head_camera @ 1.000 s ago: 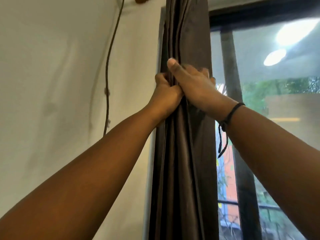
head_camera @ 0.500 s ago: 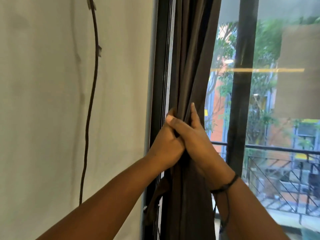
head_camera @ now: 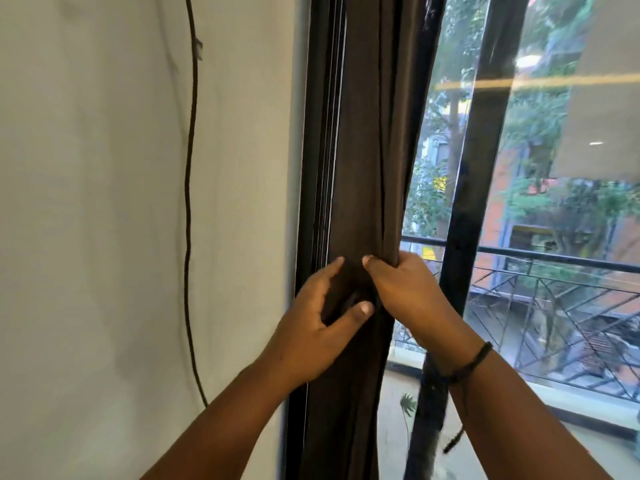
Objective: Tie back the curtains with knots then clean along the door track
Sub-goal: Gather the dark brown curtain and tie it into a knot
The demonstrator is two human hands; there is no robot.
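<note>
Dark brown curtain [head_camera: 367, 161]: gathered into a narrow vertical bundle, hanging against the black door frame [head_camera: 313, 133] at the left edge of the glass door. No knot visible in the fabric.

Right hand [head_camera: 408, 292]: closed around the bundle from the glass side, fingers [head_camera: 372, 263] wrapped over the front folds, fabric fully gripped.

Left hand [head_camera: 311, 327]: placed on the frame side of the bundle, just beside and touching the right hand. Half open, index finger extended upward, thumb pressed across a fold of curtain; pinching rather than clenching.

Black cord bracelet [head_camera: 472, 362]: on the right wrist, loose end dangling.

Black cable [head_camera: 188, 202]: running down the pale wall [head_camera: 86, 220], well apart from the curtain.

Balcony railing [head_camera: 554, 261]: outside, behind the glass.
</note>
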